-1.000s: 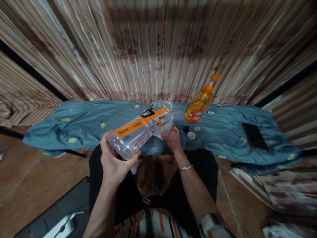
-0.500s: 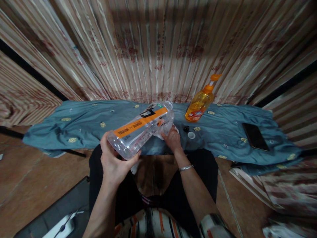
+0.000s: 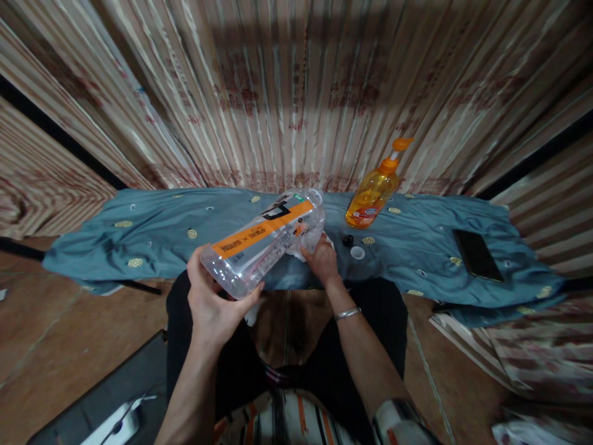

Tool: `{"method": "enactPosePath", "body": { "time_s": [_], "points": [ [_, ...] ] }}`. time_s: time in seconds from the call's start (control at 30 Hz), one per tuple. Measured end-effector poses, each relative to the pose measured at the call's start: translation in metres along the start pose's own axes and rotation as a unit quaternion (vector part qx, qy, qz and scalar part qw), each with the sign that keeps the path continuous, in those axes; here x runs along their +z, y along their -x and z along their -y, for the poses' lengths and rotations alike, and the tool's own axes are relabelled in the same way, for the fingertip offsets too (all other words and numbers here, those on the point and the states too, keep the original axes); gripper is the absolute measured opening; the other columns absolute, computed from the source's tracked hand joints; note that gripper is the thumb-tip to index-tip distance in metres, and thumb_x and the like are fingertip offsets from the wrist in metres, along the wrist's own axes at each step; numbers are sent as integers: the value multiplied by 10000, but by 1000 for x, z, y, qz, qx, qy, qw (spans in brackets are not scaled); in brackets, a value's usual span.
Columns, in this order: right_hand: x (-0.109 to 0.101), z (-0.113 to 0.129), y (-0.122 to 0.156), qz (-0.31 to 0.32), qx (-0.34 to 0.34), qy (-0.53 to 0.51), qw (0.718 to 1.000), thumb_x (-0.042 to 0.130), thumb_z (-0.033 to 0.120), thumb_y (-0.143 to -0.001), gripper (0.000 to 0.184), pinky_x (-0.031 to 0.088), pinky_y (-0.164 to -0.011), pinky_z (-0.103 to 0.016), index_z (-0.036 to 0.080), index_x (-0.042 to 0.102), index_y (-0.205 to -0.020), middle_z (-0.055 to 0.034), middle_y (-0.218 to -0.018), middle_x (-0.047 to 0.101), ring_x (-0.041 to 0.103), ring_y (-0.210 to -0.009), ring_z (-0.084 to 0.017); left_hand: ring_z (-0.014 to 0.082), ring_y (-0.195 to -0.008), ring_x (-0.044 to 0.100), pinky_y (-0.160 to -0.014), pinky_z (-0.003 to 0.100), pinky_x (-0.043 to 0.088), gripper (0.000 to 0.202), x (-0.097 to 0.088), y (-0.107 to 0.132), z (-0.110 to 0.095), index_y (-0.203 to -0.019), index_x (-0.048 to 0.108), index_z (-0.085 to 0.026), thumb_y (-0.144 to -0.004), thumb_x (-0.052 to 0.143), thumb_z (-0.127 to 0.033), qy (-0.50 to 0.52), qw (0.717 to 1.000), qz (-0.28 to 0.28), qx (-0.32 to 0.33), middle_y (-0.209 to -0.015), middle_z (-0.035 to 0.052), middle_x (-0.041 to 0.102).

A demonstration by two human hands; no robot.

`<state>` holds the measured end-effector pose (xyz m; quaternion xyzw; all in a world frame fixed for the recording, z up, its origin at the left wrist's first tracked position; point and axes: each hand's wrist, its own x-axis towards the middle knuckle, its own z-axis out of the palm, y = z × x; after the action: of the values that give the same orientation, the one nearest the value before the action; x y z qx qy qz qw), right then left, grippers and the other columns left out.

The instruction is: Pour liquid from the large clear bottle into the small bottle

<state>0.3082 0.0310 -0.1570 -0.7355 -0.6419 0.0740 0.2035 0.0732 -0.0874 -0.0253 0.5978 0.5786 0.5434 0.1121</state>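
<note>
My left hand is closed round the base of a clear plastic bottle with an orange label, held tilted, mouth pointing away over the blue cloth. My right hand is closed on a white cloth or tissue pressed against the bottle's upper part near the neck. A silver bangle sits on the right wrist. A small white cap and a small black cap lie on the blue cloth just right of my right hand.
An orange pump bottle of soap stands on the blue cloth at the back right. A dark phone lies farther right. Striped curtains hang behind. A dark case lies on the floor at lower left.
</note>
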Motion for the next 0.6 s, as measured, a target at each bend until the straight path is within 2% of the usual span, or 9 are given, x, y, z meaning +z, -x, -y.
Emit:
{"method": "enactPosePath", "body": {
  "time_s": [0.1, 0.27, 0.37, 0.6],
  "points": [
    [-3, 3, 1, 18, 28, -20, 999, 692, 464, -1056, 603, 629, -951, -417, 49, 534, -1464, -259, -1159, 795, 799, -1098, -320, 366, -1091, 832, -705, 400, 738, 955, -4, 0, 4, -1431, 560, -278, -625, 1045, -444, 3, 1000, 26, -6, -1282, 119, 769],
    [-2, 3, 1, 4, 18, -27, 999, 718, 428, -1036, 589, 631, -948, -422, 69, 537, -1466, -236, -1126, 804, 798, -1087, -317, 363, -1075, 834, -710, 403, 741, 1030, -6, 0, 9, -1431, 552, -243, -563, 1066, -448, -11, 1000, 16, -2, -1264, 121, 775],
    [-3, 4, 1, 11, 24, -25, 999, 720, 433, -1042, 588, 633, -986, -427, 61, 546, -1463, -249, -1159, 801, 802, -1126, -321, 351, -1085, 831, -721, 390, 736, 994, -5, -1, 9, -1440, 553, -256, -600, 1051, -443, -10, 1000, 23, -1, -1282, 121, 766],
    [-3, 5, 2, 7, 22, -25, 999, 722, 418, -1045, 571, 633, -986, -427, 49, 561, -1449, -247, -1144, 807, 807, -1116, -320, 352, -1138, 801, -817, 423, 730, 999, 1, -1, 1, -1370, 574, -222, -532, 1045, -493, -13, 1000, -14, 1, -1244, 112, 754]
  ]
}}
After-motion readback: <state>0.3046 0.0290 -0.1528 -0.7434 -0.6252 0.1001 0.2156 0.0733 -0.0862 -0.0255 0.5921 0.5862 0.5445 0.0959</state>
